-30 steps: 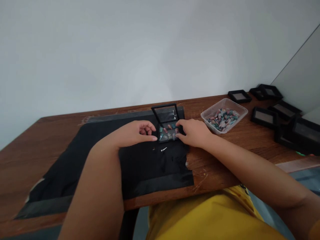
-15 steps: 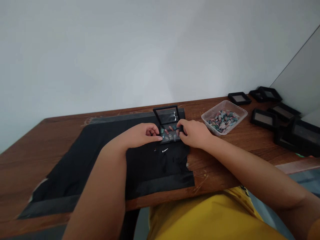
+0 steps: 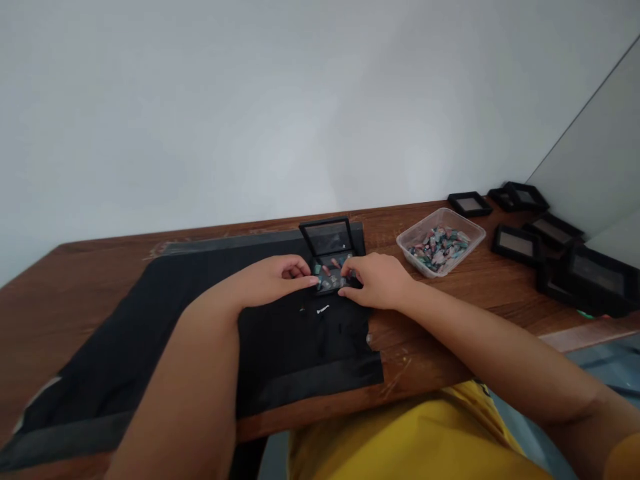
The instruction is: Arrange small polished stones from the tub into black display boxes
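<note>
A small black-framed display case (image 3: 327,237) stands with its lid raised on a black cloth (image 3: 200,300). Several small pink, green and pale stone-like pieces (image 3: 327,270) lie in its lower half. At the case's left edge is my left hand (image 3: 275,277), its fingers curled and its thumb and a fingertip pinching the front left corner. My right hand (image 3: 377,280) reaches over the right side with bent fingers, fingertips down among the pieces and thumb by the front edge. Whatever lies between those fingertips is hidden.
Right of the case, a clear plastic tub (image 3: 407,243) holds many more coloured pieces. Several black frames (image 3: 517,243) lie farther right on the wooden table (image 3: 415,353), some stacked. A white scrap (image 3: 323,309) rests on the cloth in front of the case.
My right hand has shifted from the case's right edge inward over the pieces. My left hand keeps its place at the left edge. The whole view has moved slightly.
</note>
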Demonstrator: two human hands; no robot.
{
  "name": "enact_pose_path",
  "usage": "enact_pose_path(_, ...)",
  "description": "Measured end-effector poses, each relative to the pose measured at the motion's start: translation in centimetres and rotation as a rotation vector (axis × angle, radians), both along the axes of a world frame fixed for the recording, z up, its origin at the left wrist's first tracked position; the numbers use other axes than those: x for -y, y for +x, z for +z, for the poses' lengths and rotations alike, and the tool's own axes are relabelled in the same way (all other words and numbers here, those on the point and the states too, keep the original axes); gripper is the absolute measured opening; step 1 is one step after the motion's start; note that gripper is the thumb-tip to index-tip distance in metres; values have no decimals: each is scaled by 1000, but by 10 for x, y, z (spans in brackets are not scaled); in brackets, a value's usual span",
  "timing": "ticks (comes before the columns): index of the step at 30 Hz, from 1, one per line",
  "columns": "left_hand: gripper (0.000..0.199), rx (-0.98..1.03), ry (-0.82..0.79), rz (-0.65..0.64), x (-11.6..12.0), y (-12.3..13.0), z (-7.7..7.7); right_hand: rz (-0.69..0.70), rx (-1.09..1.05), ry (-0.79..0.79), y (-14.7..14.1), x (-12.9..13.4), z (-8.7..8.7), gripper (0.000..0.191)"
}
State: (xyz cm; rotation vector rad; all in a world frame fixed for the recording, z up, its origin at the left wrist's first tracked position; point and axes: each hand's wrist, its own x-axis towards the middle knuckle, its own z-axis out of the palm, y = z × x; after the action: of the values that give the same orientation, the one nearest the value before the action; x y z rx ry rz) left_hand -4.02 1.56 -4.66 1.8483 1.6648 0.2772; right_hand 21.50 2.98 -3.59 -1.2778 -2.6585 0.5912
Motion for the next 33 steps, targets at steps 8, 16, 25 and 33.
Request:
enact_pose_path(8, 59, -45, -28, 55, 2, 1, 4, 4, 1, -1, -2, 4, -3, 32)
enact_pose_path(16, 68, -70, -42, 64, 3, 3, 5, -15, -5, -22, -2, 2, 0, 30)
enact_pose_path(25, 64, -55, -52, 63, 3, 2, 4, 4, 37, 0, -4, 5, 0, 35)
enact_pose_path(33, 64, -42, -27, 53, 2, -1, -2, 9, -17, 51, -3, 7, -2, 34)
